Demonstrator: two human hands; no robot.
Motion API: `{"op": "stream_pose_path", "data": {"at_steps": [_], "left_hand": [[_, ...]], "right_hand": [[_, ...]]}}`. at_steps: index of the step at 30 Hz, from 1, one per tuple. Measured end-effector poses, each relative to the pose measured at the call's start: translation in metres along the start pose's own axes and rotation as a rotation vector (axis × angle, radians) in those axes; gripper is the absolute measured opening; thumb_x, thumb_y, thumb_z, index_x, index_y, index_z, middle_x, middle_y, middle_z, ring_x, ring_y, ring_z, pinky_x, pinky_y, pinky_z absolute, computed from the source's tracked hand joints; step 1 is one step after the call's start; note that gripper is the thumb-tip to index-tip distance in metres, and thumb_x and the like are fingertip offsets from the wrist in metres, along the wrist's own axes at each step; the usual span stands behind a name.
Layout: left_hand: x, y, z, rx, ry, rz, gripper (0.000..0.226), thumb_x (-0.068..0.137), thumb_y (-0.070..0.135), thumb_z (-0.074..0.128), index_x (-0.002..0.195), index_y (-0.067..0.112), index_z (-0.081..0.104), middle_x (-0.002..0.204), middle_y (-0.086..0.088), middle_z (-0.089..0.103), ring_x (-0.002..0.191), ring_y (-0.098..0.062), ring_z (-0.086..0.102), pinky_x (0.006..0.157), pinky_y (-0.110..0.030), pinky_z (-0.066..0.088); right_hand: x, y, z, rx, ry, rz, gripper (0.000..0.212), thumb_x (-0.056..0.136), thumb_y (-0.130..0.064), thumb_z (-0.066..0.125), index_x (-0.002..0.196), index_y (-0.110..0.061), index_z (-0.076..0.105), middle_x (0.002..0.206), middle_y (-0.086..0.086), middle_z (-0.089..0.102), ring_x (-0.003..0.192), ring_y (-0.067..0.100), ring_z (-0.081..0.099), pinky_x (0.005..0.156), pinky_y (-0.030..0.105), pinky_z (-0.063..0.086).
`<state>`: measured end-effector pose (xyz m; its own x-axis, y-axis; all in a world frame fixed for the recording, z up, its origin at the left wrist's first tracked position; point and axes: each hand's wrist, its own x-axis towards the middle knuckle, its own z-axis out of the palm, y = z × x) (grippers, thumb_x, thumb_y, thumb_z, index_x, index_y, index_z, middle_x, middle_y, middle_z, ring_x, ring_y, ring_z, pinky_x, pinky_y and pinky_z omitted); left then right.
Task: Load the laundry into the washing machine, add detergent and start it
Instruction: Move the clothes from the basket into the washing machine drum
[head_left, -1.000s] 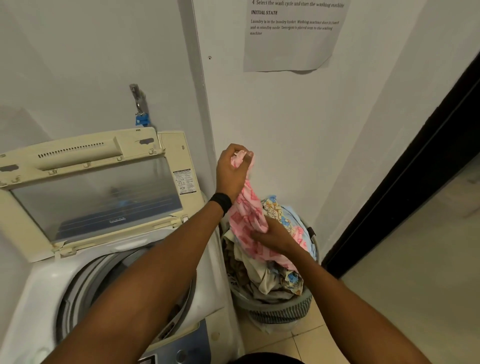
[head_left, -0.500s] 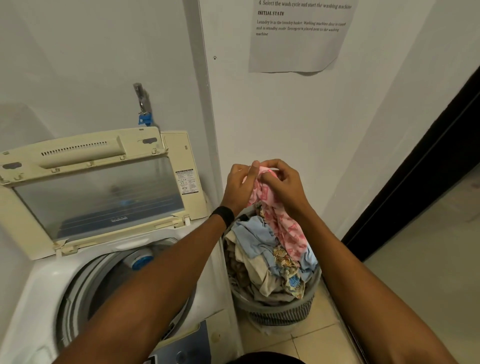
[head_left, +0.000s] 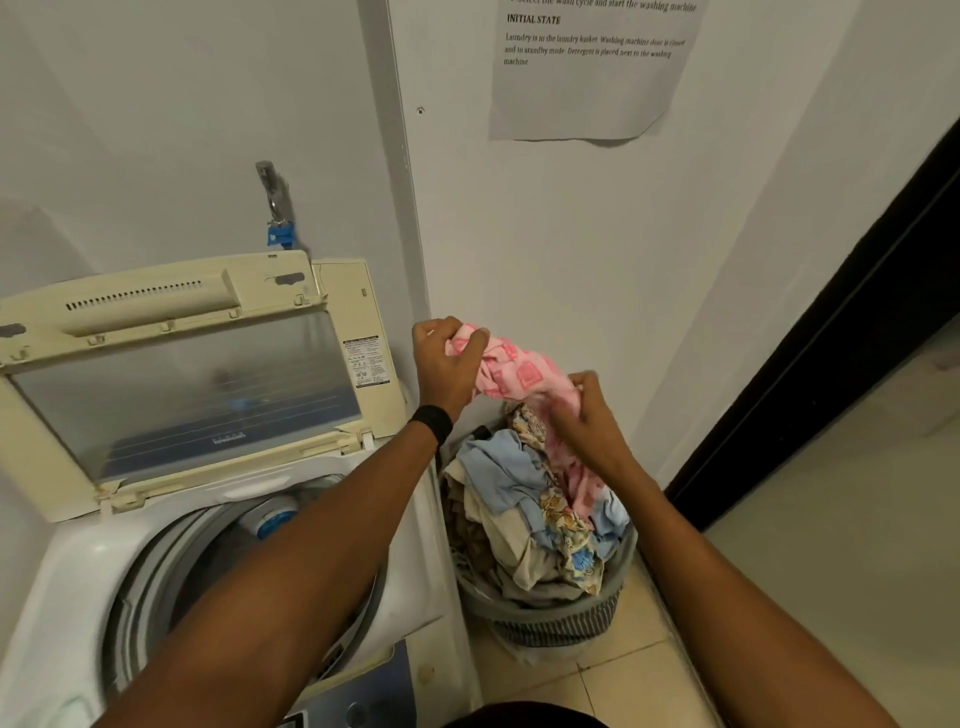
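The pink patterned garment (head_left: 519, 371) is stretched between your two hands, above the laundry basket (head_left: 561, 618), and its lower end trails into the heap of clothes (head_left: 498, 473). Your left hand (head_left: 447, 358) grips the bunched top end at the garment's 10 o'clock, fingers curled round it. Your right hand (head_left: 587, 410) pinches the cloth lower down, at its 4 o'clock.

The basket sits on the tiled floor (head_left: 649, 670) at 3 o'clock of the washing machine (head_left: 78, 571), just beside its wall, piled with blue, cream and flowered pieces. The machine's lid (head_left: 182, 384) stands raised at 12 o'clock of the drum (head_left: 218, 553), and your left forearm crosses over the opening. A black band (head_left: 432, 422) sits on your left wrist.

On the wall, a tap (head_left: 272, 202) with a blue fitting is at 12 o'clock above the lid. A printed sheet (head_left: 587, 93) hangs at 12 o'clock above the basket.
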<state>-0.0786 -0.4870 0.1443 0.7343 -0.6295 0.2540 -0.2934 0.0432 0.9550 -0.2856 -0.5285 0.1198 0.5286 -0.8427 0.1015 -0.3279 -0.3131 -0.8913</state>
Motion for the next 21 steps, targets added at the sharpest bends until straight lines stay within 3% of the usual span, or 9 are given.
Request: {"op": "stream_pose_path", "data": {"at_steps": [3,6,8,10,13,17,19,21], "left_hand": [[-0.007,-0.002,0.004,0.019,-0.038,0.05,0.012,0.081,0.025,0.068,0.089,0.02,0.061,0.106,-0.005,0.053,0.097,-0.01,0.056,0.086,-0.026,0.044],[-0.014,0.005,0.016,-0.043,-0.134,0.05,0.024,0.093,0.032,0.059,0.115,0.025,0.066,0.116,0.003,0.057,0.114,-0.009,0.055,0.097,-0.024,0.044],[-0.014,0.008,0.022,-0.099,-0.197,0.02,0.034,0.102,0.05,0.05,0.127,0.033,0.065,0.128,0.002,0.059,0.128,-0.015,0.054,0.108,-0.032,0.046],[-0.014,0.008,0.023,-0.105,-0.221,-0.015,0.038,0.101,0.057,0.05,0.126,0.034,0.067,0.129,0.001,0.059,0.128,-0.016,0.055,0.109,-0.035,0.048],[-0.012,0.007,0.015,0.006,-0.169,0.003,0.037,0.097,0.055,0.058,0.111,0.024,0.071,0.117,-0.005,0.059,0.111,-0.012,0.061,0.097,-0.029,0.052],[-0.008,0.0,0.008,0.047,-0.099,-0.01,0.028,0.102,0.042,0.058,0.095,0.016,0.064,0.106,-0.006,0.057,0.103,-0.021,0.061,0.093,-0.032,0.051],[-0.008,0.006,0.008,0.025,-0.073,-0.012,0.025,0.103,0.039,0.058,0.09,0.017,0.06,0.101,-0.002,0.055,0.099,-0.019,0.059,0.087,-0.019,0.047],[-0.006,0.013,0.008,0.015,-0.044,0.011,0.023,0.104,0.035,0.058,0.089,0.019,0.058,0.1,-0.001,0.054,0.096,-0.016,0.057,0.082,-0.012,0.041]], "right_hand": [[0.02,-0.034,-0.008,0.124,0.173,-0.093,0.01,0.095,-0.018,0.061,0.103,-0.019,0.055,0.096,0.004,0.067,0.089,0.023,0.067,0.074,0.042,0.057],[0.037,-0.067,-0.007,0.163,0.213,-0.176,0.018,0.088,-0.026,0.067,0.104,-0.02,0.07,0.105,0.002,0.065,0.097,0.002,0.062,0.083,0.018,0.05],[0.042,-0.078,-0.002,0.129,0.187,-0.176,0.033,0.085,-0.035,0.068,0.113,-0.019,0.074,0.112,0.001,0.062,0.099,-0.012,0.056,0.084,0.006,0.045],[0.043,-0.078,0.0,0.115,0.122,-0.147,0.042,0.084,-0.037,0.067,0.122,-0.021,0.073,0.117,-0.002,0.064,0.102,-0.011,0.057,0.09,0.015,0.049],[0.036,-0.068,-0.003,0.12,-0.049,-0.16,0.054,0.084,-0.028,0.067,0.138,-0.027,0.063,0.129,-0.006,0.064,0.114,0.001,0.059,0.097,0.026,0.051],[0.017,-0.047,0.005,0.227,-0.095,-0.107,0.076,0.086,-0.006,0.077,0.145,-0.033,0.038,0.129,-0.005,0.061,0.115,0.003,0.062,0.09,0.024,0.057],[0.005,-0.034,0.014,0.204,-0.155,-0.036,0.076,0.086,-0.009,0.079,0.143,-0.026,0.032,0.126,-0.007,0.056,0.11,0.006,0.066,0.086,0.027,0.06],[-0.003,-0.011,0.02,0.013,-0.25,0.017,0.06,0.09,-0.011,0.074,0.139,-0.016,0.041,0.121,-0.007,0.059,0.109,0.016,0.066,0.09,0.036,0.058]]}}
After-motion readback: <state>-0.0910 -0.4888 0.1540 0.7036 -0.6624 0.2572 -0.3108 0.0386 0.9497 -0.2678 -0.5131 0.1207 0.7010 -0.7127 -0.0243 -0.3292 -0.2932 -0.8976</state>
